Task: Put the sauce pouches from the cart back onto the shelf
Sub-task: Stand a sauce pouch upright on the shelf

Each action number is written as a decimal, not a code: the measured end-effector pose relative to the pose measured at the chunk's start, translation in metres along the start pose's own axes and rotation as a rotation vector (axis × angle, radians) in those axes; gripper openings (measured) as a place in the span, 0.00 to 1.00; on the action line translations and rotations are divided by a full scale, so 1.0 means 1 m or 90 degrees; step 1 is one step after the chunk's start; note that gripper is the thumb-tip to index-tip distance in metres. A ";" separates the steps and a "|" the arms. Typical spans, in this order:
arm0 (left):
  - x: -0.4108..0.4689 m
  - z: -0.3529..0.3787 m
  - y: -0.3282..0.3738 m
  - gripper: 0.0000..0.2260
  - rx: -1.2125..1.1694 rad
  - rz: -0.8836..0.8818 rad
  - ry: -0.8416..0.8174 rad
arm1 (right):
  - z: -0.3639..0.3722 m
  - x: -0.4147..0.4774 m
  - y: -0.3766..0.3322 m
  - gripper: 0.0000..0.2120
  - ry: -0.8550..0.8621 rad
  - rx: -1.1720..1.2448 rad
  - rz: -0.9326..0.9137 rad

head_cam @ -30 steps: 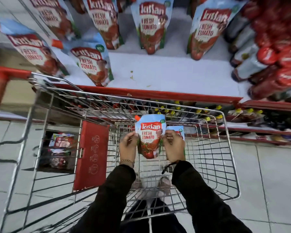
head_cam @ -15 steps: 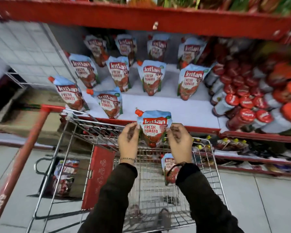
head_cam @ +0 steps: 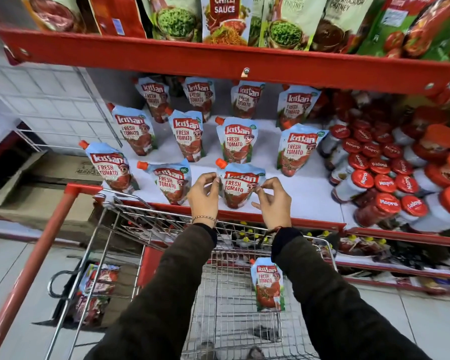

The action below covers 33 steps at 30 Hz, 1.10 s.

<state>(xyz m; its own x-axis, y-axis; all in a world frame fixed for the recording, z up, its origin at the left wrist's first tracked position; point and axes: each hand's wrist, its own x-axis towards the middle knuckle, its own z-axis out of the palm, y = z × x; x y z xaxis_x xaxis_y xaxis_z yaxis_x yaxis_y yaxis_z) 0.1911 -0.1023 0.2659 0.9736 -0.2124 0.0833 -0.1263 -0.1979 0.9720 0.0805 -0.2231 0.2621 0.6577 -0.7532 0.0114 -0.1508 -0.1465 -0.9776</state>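
A blue and red tomato sauce pouch (head_cam: 238,188) with an orange cap stands upright in the front row of the white shelf (head_cam: 304,193). My left hand (head_cam: 204,198) pinches its upper left edge and my right hand (head_cam: 272,203) pinches its right edge. Several identical pouches stand in rows behind and to the left of it. One more pouch (head_cam: 267,287) leans upright inside the wire cart (head_cam: 146,211), below my right forearm.
Red-lidded jars (head_cam: 382,183) crowd the shelf's right side. The red edge of the upper shelf (head_cam: 218,63) hangs above, loaded with chutney and chilli sauce packs. The cart's red handle bar (head_cam: 37,255) slants at left. A floor basket of packets (head_cam: 94,289) sits beside the cart.
Both hands lifted the pouch out of the cart, carried it up and forward, and set it down on the shelf's front row. The view tilted up toward the shelves.
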 end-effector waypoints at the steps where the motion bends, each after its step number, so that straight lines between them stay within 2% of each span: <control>1: 0.000 0.000 -0.004 0.08 0.000 -0.009 -0.003 | 0.001 0.000 0.003 0.05 -0.010 -0.011 0.003; 7: -0.008 -0.002 -0.020 0.08 -0.011 -0.031 -0.001 | 0.004 -0.005 0.013 0.06 -0.018 -0.018 -0.008; 16: -0.017 -0.002 -0.011 0.14 -0.023 -0.058 -0.046 | 0.000 -0.007 0.009 0.08 -0.066 -0.062 0.010; 20: -0.031 -0.004 -0.011 0.15 -0.040 -0.045 -0.021 | -0.004 -0.014 0.012 0.10 -0.025 -0.099 -0.022; 25: -0.076 0.002 -0.027 0.14 -0.095 -0.031 0.022 | -0.016 -0.037 0.030 0.10 0.034 -0.072 0.002; 33: -0.145 0.036 -0.088 0.12 -0.023 -0.097 -0.100 | -0.046 -0.080 0.106 0.09 0.021 -0.155 0.085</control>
<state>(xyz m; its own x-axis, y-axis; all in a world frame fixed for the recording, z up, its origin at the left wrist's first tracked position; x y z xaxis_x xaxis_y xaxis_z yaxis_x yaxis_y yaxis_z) 0.0538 -0.0885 0.1608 0.9389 -0.3302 -0.0974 0.0294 -0.2049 0.9783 -0.0218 -0.2079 0.1675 0.5966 -0.7959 -0.1028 -0.4094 -0.1917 -0.8920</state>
